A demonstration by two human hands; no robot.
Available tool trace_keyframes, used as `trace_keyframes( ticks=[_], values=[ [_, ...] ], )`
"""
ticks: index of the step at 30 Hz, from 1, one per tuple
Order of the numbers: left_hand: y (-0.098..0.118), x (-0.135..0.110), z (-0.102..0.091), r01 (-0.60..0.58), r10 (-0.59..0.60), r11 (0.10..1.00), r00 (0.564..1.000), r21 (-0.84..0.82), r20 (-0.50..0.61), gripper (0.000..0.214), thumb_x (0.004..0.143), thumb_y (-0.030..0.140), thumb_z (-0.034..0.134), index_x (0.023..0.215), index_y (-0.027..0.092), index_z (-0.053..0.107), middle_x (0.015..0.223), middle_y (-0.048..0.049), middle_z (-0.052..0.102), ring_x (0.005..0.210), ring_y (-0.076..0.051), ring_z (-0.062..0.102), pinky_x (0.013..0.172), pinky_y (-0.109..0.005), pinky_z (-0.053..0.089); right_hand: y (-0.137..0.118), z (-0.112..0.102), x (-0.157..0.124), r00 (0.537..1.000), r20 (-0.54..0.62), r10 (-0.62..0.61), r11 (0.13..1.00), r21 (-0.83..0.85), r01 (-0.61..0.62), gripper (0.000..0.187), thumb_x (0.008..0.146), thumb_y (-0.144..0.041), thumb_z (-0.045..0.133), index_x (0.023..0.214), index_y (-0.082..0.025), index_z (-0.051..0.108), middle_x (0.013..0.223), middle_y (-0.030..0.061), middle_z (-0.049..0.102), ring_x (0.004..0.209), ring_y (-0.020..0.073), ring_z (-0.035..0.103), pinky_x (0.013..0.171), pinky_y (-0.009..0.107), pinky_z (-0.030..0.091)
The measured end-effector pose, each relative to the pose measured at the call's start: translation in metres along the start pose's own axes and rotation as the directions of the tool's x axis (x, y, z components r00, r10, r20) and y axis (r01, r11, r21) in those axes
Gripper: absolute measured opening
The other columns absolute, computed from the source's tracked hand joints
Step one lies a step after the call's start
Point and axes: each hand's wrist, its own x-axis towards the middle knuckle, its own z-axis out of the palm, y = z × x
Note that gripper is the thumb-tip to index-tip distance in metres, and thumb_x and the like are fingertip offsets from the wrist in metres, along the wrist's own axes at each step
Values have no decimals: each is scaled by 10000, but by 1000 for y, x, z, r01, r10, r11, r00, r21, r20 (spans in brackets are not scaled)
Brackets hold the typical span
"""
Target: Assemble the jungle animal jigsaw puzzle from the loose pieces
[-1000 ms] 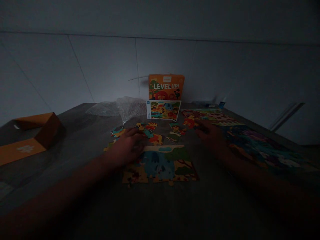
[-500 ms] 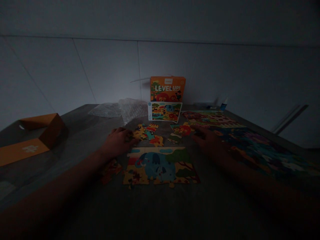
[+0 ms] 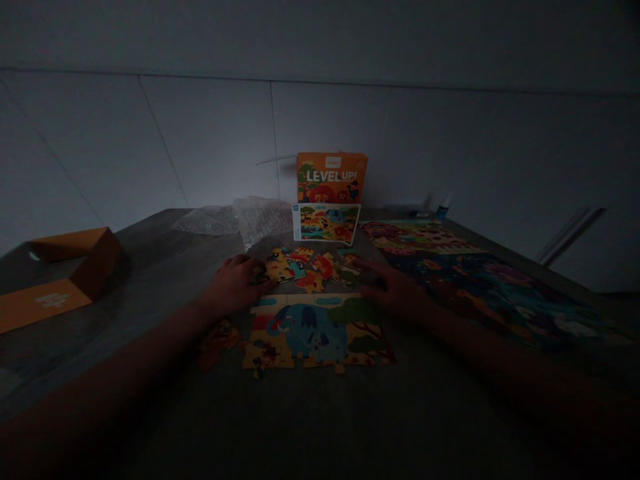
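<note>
So the partly built cardboard jigsaw with blue elephants (image 3: pixel 313 333) sat mid-table, its near edge knobbly, with a stretch of grey tabletop (image 3: pixel 320 427) between it and the person. A heap of loose multicoloured cardboard pieces (image 3: pixel 313 281) lay just past its far edge, between the hands, and some dark reddish pieces (image 3: pixel 217 340) were off its left side. Left hand (image 3: pixel 237 285) had its fingers curled at the heap's left end, right hand (image 3: pixel 393 290) was bent over the right end; honestly can't tell if either was pinching anything. A big dark multicoloured puzzle (image 3: pixel 500 293) filled the right side nearly to the table's edge. As for containers, an orange cardboard "LEVEL UP!" box (image 3: pixel 333 179) stood behind a white-bordered picture card (image 3: pixel 327 223), contents hidden, and an open-sided orange cardboard piece of packaging (image 3: pixel 60 300) sat far left, near crumpled clear bubble wrap (image 3: pixel 263 217).
</note>
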Motion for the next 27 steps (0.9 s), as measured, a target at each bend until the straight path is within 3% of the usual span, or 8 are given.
trace_keyframes(
  ticks=[5, 11, 14, 17, 20, 24, 27],
  values=[
    [1, -1, 1, -7, 7, 1000, 1000, 17, -7, 567, 800, 624, 516, 1124, 186, 670, 1186, -142, 619, 1161, -343, 557, 1020, -474, 428, 10, 0, 7, 999, 4, 43, 967, -252, -40, 496, 895, -376, 535, 1346, -174, 583, 1417, 167, 517, 1337, 351, 439, 1105, 557, 326],
    [7, -5, -1, -37, 38, 999, 999, 16, -31, 582, 836, 588, 512, 1228, 169, 609, 1262, -169, 574, 1199, -356, 531, 1029, -516, 424, 11, -1, 7, 994, 103, 40, 957, -290, -8, 461, 949, -404, 468, 1323, -161, 584, 1428, 171, 496, 1313, 330, 458, 1081, 528, 348],
    [18, -11, -6, -175, 169, 983, 981, -56, -93, 553, 870, 542, 508, 1269, 165, 571, 1314, -157, 544, 1234, -331, 515, 1054, -483, 425, 11, -2, 7, 996, 89, 5, 961, -276, 20, 371, 933, -360, 505, 1216, -148, 618, 1311, 161, 579, 1207, 297, 539, 1025, 478, 401],
    [30, -20, -14, -403, 392, 906, 914, -130, -103, 481, 901, 483, 518, 1272, 181, 568, 1396, -140, 495, 1301, -313, 466, 1089, -462, 407, 9, -3, 7, 997, 77, 25, 958, -287, -2, 252, 916, -326, 535, 1053, -140, 633, 1139, 143, 649, 1067, 269, 600, 918, 414, 453],
    [39, -29, -21, -564, 576, 805, 818, -185, 11, 454, 898, 428, 571, 1300, 218, 560, 1481, -110, 434, 1369, -304, 401, 1123, -463, 374, 7, -5, 8, 997, 50, 56, 951, -306, -38, 135, 904, -271, 543, 894, -157, 614, 982, 114, 667, 913, 236, 623, 796, 356, 472],
    [45, -36, -26, -584, 639, 764, 744, -275, 196, 616, 810, 447, 700, 1370, 272, 512, 1555, -75, 351, 1390, -301, 388, 1127, -449, 377, 5, -7, 8, 999, 9, 35, 941, -337, -30, 36, 840, -195, 604, 837, -160, 603, 926, 103, 655, 872, 228, 616, 770, 341, 467],
    [47, -39, -25, -588, 667, 742, 699, -323, 259, 754, 746, 471, 761, 1418, 295, 469, 1570, -63, 334, 1406, -318, 364, 1141, -471, 353, 2, -8, 7, 993, -29, 117, 959, -256, -121, 156, 785, -189, 657, 928, -152, 607, 977, 115, 665, 881, 232, 629, 773, 341, 481]
  ],
)
